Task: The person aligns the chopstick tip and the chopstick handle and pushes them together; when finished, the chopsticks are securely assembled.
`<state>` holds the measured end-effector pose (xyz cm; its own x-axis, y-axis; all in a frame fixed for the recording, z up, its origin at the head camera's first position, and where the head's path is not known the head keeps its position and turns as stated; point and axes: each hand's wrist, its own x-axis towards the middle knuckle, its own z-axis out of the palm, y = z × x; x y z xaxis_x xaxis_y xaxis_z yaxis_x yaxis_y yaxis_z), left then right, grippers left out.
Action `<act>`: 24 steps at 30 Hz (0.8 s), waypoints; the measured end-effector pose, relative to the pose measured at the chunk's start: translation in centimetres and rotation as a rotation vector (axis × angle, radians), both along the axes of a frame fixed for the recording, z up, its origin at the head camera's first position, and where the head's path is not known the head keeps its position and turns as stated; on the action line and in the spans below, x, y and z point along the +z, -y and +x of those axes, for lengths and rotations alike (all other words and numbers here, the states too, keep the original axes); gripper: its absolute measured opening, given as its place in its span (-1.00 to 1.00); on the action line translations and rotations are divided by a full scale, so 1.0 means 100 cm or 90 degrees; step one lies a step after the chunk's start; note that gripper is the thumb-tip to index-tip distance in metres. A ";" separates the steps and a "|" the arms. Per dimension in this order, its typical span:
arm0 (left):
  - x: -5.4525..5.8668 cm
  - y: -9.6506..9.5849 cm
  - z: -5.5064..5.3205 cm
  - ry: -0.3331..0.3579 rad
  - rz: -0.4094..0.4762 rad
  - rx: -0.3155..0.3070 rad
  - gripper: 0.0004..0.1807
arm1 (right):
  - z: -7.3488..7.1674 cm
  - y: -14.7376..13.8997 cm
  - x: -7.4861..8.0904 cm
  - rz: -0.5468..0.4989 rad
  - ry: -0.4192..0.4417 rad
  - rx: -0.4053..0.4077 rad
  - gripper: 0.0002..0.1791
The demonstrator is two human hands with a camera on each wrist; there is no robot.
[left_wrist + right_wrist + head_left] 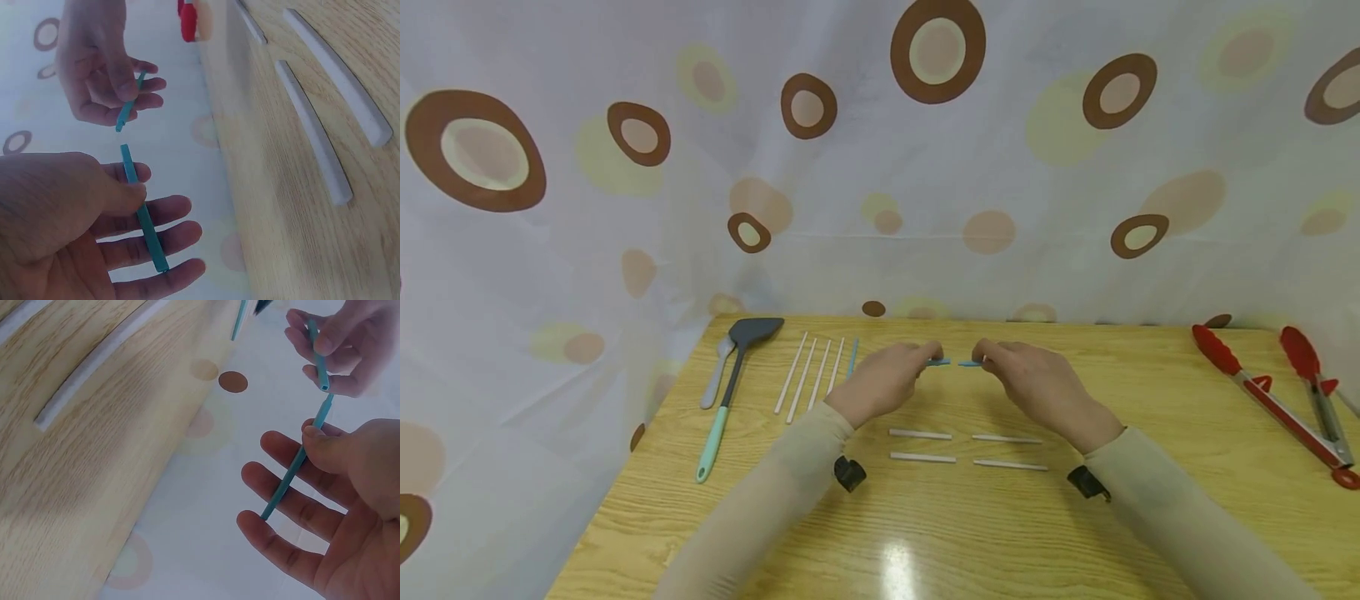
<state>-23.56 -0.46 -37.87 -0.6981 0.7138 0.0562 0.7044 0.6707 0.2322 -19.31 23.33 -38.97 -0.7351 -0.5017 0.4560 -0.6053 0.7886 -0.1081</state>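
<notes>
My left hand (883,379) pinches a short blue stick piece (147,225) between thumb and fingers. A second, slimmer blue stick piece (287,481) is pinched by my right hand (1045,387); its end near the other piece narrows to a thin tip. Both pieces are held above the table's far part, ends facing each other with a small gap in the head view. In the right wrist view, the left piece's facing end shows a small hole. Below the hands lie several short white stick pieces (922,457) in two columns.
Several long white sticks (802,379) and a blue stick (852,358) lie left of my left hand. Further left are a grey spatula with a mint handle (713,442) and a small grey utensil (718,371). Red tongs (1270,400) lie far right, beside other tongs (1317,400). A patterned curtain (880,167) hangs behind.
</notes>
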 end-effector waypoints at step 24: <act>0.008 -0.004 0.006 -0.048 -0.008 0.021 -0.78 | -0.001 0.004 0.001 0.005 0.016 0.002 -0.79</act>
